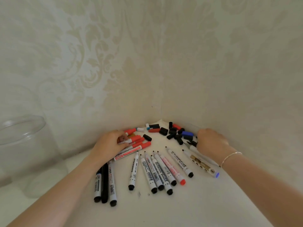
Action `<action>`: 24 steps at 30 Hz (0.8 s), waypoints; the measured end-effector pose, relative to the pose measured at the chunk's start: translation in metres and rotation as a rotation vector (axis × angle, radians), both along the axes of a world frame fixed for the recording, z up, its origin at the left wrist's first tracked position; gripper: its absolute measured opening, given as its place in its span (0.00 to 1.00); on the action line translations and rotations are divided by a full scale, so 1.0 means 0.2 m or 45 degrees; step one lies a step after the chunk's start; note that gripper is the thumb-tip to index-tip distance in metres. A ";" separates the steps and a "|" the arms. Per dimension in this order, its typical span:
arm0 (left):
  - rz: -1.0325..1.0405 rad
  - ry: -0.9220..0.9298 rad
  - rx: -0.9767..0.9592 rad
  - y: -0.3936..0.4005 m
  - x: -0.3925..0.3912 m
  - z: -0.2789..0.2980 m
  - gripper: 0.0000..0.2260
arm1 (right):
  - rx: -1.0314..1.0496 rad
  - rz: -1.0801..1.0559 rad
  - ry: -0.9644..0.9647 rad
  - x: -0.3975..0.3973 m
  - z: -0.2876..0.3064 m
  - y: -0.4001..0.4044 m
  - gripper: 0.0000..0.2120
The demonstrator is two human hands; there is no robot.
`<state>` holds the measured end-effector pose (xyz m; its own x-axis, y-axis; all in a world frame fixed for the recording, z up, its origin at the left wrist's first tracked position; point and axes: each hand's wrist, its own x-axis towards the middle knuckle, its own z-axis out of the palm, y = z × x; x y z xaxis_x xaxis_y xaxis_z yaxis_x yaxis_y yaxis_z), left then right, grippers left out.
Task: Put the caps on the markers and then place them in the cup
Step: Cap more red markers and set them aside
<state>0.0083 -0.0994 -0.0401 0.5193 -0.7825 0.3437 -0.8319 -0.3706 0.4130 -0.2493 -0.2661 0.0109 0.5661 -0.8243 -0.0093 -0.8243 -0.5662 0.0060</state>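
Observation:
Several uncapped whiteboard markers (157, 172) lie fanned on the white tabletop, tips pointing away from me. My left hand (109, 145) rests on a bunch of red-capped markers (137, 145), fingers curled around them. My right hand (211, 141) sits palm down at the right edge of a pile of loose black, red and blue caps (175, 134) in the corner; its fingers are curled over a marker there, and whether they hold it is hidden. A clear plastic cup (23, 128) stands far left, apart from both hands.
Three more markers (105, 182) lie under my left forearm. A gold-banded marker with a blue end (203, 164) lies beneath my right wrist. Patterned cream walls (147, 63) meet in a corner right behind the caps.

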 end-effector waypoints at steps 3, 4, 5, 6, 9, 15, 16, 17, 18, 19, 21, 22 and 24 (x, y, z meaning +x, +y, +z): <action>-0.023 -0.083 0.013 -0.02 0.02 -0.02 0.09 | -0.060 -0.028 0.122 -0.06 -0.03 -0.05 0.11; -0.018 -0.115 0.022 -0.02 0.02 -0.03 0.09 | -0.067 -0.029 0.136 -0.07 -0.05 -0.06 0.11; -0.016 -0.140 0.031 -0.02 0.03 -0.03 0.09 | -0.071 -0.031 0.140 -0.08 -0.06 -0.06 0.11; -0.018 -0.156 0.043 -0.03 0.03 -0.04 0.10 | -0.079 -0.028 0.130 -0.09 -0.07 -0.07 0.11; -0.050 -0.162 0.072 -0.04 0.03 -0.03 0.10 | -0.112 -0.011 0.104 -0.09 -0.09 -0.08 0.10; -0.103 -0.191 0.170 -0.04 0.04 -0.01 0.10 | -0.128 -0.007 0.092 -0.08 -0.11 -0.14 0.11; -0.109 -0.212 0.179 -0.04 0.05 -0.02 0.10 | -0.140 -0.001 0.093 -0.08 -0.12 -0.15 0.11; -0.116 -0.229 0.177 -0.04 0.05 -0.02 0.10 | -0.151 0.003 0.095 -0.08 -0.12 -0.15 0.11; -0.124 -0.238 0.171 -0.04 0.05 -0.02 0.10 | -0.157 0.002 0.095 -0.08 -0.12 -0.15 0.11; -0.134 -0.248 0.163 -0.04 0.05 -0.03 0.09 | -0.159 -0.003 0.096 -0.08 -0.13 -0.15 0.10; -0.146 -0.276 0.151 -0.04 0.05 -0.04 0.08 | -0.165 -0.010 0.102 -0.07 -0.13 -0.16 0.10; -0.148 -0.295 0.143 -0.05 0.05 -0.05 0.08 | -0.167 -0.010 0.103 -0.07 -0.13 -0.16 0.09; -0.147 -0.328 0.121 -0.05 0.04 -0.06 0.09 | -0.163 -0.004 0.109 -0.06 -0.13 -0.16 0.09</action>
<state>0.0171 -0.1090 -0.0522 0.3298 -0.8664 0.3748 -0.9438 -0.2941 0.1507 -0.2613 -0.2987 -0.0156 0.5652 -0.8236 0.0479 -0.8194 -0.5537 0.1486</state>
